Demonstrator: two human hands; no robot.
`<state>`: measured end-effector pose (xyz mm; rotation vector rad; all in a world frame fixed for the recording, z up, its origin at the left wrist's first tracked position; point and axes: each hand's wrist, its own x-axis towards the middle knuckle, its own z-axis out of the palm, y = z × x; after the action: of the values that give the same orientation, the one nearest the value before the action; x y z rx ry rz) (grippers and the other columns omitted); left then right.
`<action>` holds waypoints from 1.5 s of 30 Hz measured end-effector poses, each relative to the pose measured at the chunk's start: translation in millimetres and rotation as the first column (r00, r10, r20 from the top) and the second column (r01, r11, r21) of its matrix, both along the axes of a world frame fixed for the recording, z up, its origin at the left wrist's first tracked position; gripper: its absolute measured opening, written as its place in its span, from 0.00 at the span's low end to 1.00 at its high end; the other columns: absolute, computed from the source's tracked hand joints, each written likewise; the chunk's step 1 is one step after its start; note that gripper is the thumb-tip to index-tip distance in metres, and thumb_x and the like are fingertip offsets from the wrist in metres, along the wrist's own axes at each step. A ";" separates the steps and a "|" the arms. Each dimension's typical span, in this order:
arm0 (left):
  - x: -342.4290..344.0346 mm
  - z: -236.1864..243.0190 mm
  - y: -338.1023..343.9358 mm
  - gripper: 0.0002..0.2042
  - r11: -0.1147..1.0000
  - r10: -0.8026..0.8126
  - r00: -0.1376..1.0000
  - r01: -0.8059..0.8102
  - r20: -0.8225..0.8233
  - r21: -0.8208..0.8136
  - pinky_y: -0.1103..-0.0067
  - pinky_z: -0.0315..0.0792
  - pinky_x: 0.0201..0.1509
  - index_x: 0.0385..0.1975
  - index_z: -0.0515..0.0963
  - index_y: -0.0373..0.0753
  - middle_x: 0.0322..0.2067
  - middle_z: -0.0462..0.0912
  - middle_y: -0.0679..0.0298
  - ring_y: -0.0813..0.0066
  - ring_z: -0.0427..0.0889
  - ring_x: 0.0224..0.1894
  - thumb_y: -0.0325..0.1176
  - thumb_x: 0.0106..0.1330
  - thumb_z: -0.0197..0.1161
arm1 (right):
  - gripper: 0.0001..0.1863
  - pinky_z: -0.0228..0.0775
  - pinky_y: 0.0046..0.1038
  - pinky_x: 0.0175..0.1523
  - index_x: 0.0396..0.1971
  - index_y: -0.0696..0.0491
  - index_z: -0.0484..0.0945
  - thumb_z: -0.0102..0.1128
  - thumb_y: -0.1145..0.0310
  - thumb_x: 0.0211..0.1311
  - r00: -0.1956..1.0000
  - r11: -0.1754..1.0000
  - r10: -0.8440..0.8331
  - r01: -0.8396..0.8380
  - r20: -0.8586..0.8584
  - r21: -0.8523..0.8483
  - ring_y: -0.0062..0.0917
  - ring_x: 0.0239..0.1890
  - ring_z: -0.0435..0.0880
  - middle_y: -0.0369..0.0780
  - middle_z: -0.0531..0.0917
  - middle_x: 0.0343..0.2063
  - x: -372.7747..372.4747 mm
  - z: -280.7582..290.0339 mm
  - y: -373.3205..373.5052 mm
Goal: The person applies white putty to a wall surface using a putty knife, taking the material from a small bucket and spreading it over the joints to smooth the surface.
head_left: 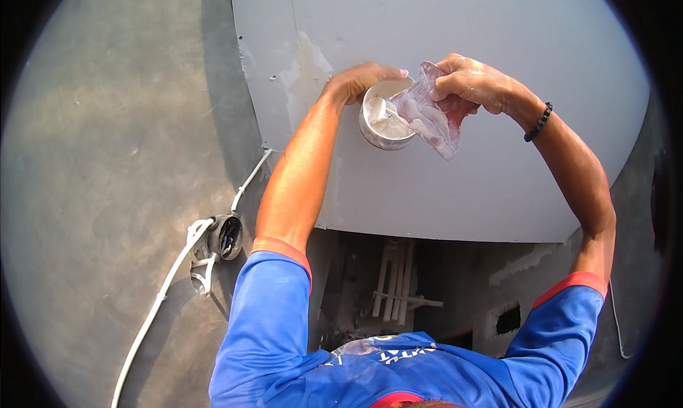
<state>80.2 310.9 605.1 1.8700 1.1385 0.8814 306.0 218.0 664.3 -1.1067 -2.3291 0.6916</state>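
A white round tub point(385, 144) sits against the grey panel, with whitish material inside. Something small and pale sticks up in it, too unclear to name. My left hand point(361, 82) is closed on the tub's far left rim, the thumb lying along the edge. Between the closed fingers of my right hand point(471, 84) hangs a crumpled clear plastic bag point(432, 121), dusted white within. Its lower folds reach over the tub's right side and partly cover the opening. White dust also marks my right hand.
Around the tub spreads a large grey panel point(498, 173) with whitish filler patches point(307, 56). At left, white conduit point(160, 298) runs along the grey wall point(121, 159) to a round black box point(228, 237). Several pale lengths point(393, 283) lie below the panel's edge.
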 end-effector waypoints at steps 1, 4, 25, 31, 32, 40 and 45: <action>3.2 4.3 0.8 0.27 1.000 0.007 1.000 -0.007 0.018 -0.011 0.73 0.71 0.49 0.46 0.78 0.33 0.43 0.80 0.54 0.67 0.78 0.45 0.54 0.63 0.59 | 0.11 0.52 0.16 0.12 0.22 0.59 0.75 0.58 0.65 0.44 0.999 0.999 0.048 -0.048 0.009 -0.003 0.18 0.10 0.72 0.38 0.75 0.12 5.7 3.0 3.9; -4.7 2.3 7.7 0.28 0.999 0.031 0.998 -0.030 0.047 -0.040 0.71 0.69 0.50 0.47 0.78 0.34 0.45 0.79 0.51 0.62 0.77 0.46 0.55 0.59 0.62 | 0.12 0.65 0.18 0.12 0.24 0.60 0.75 0.57 0.65 0.46 0.993 0.992 0.121 -0.122 -0.005 -0.027 0.20 0.12 0.77 0.39 0.77 0.16 1.8 -1.9 4.8; -18.3 4.9 6.0 0.28 0.986 0.115 0.989 -0.102 0.095 -0.134 0.69 0.70 0.54 0.50 0.76 0.34 0.48 0.78 0.52 0.64 0.77 0.50 0.54 0.61 0.61 | 0.16 0.82 0.31 0.27 0.32 0.61 0.75 0.62 0.63 0.49 0.894 0.946 0.260 -0.312 -0.364 -0.091 0.22 0.22 0.81 0.40 0.79 0.24 60.8 -52.9 56.8; -28.6 -7.3 10.4 0.23 1.000 0.021 0.998 -0.021 0.062 0.005 0.73 0.74 0.31 0.45 0.78 0.36 0.35 0.80 0.59 0.70 0.80 0.31 0.52 0.62 0.61 | 0.17 0.81 0.29 0.25 0.37 0.61 0.74 0.61 0.64 0.52 0.740 0.922 0.267 -0.383 -0.618 -0.059 0.20 0.21 0.81 0.40 0.80 0.26 62.4 -54.0 55.6; -21.4 -1.5 -0.4 0.24 0.995 0.054 0.994 -0.045 0.094 -0.089 0.60 0.72 0.54 0.56 0.72 0.37 0.55 0.74 0.50 0.57 0.74 0.56 0.45 0.64 0.55 | 0.18 0.81 0.27 0.24 0.39 0.62 0.73 0.61 0.64 0.53 0.708 0.927 0.260 -0.374 -0.657 -0.036 0.20 0.21 0.81 0.39 0.80 0.26 59.2 -52.1 54.2; -15.9 7.5 -23.5 0.29 0.990 -0.009 0.988 0.030 0.156 -0.138 0.55 0.70 0.56 0.57 0.71 0.34 0.55 0.73 0.47 0.56 0.74 0.57 0.50 0.64 0.58 | 0.15 0.66 0.17 0.19 0.38 0.58 0.73 0.59 0.62 0.60 0.691 0.862 0.493 -0.472 -0.529 0.186 0.15 0.18 0.78 0.36 0.79 0.23 -27.0 29.2 43.0; -17.5 4.8 -20.8 0.29 0.991 0.049 0.984 -0.026 0.172 -0.134 0.50 0.67 0.57 0.57 0.69 0.32 0.57 0.70 0.43 0.46 0.70 0.59 0.50 0.65 0.57 | 0.12 0.63 0.17 0.20 0.34 0.57 0.76 0.57 0.62 0.61 0.874 0.764 0.462 -0.304 -0.152 0.569 0.12 0.21 0.76 0.34 0.79 0.22 -99.5 105.2 36.4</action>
<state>62.7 290.1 609.9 1.6359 1.0987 0.9488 206.6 254.4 769.5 -0.2504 -2.2952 0.2698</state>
